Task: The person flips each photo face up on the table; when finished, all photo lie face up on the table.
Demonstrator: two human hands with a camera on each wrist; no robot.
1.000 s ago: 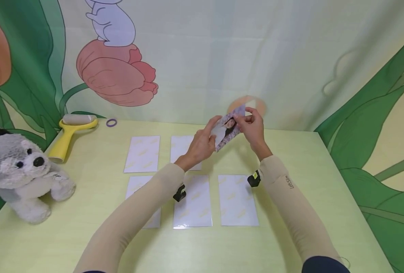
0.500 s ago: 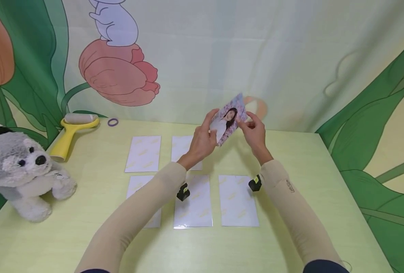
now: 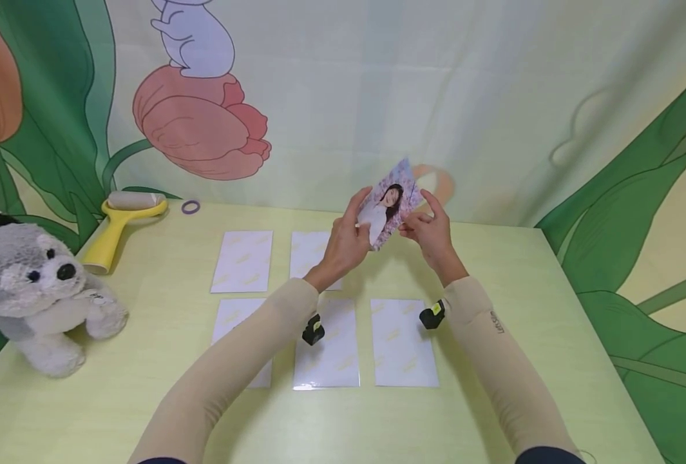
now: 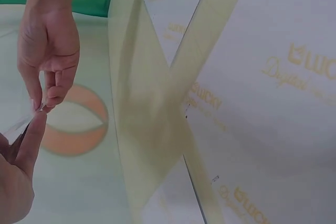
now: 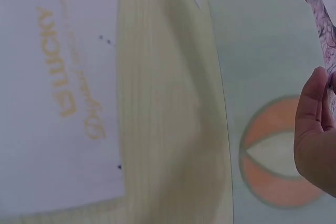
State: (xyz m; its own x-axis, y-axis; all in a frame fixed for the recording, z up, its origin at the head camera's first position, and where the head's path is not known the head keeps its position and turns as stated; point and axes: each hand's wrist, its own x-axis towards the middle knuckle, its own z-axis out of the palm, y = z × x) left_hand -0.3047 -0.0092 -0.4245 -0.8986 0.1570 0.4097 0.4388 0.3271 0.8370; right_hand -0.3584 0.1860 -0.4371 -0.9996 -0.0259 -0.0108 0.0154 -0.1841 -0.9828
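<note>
A glossy photo print (image 3: 384, 209) of a person against pink blossoms is held tilted above the back of the table. My left hand (image 3: 345, 240) grips its left side, thumb across the front. At the right edge, my right hand (image 3: 431, 233) pinches the print between thumb and fingers. From the left wrist, the print shows nearly edge-on, and the right hand's fingertips (image 4: 43, 104) meet it close to the left hand (image 4: 18, 182). In the right wrist view, the right hand (image 5: 317, 135) is partly cut off beside the blossom pattern (image 5: 325, 40).
Several white sheets with yellow lettering lie in two rows, including one at back left (image 3: 242, 261) and one at front right (image 3: 404, 343). A yellow lint roller (image 3: 113, 232), a purple ring (image 3: 190, 207) and a grey plush dog (image 3: 35, 296) are at the left. A printed curtain (image 3: 343, 96) hangs behind.
The photo print has turned its face toward the head camera and risen slightly. The right hand's thumb and fingers have shifted down its right edge, the index finger now extended.
</note>
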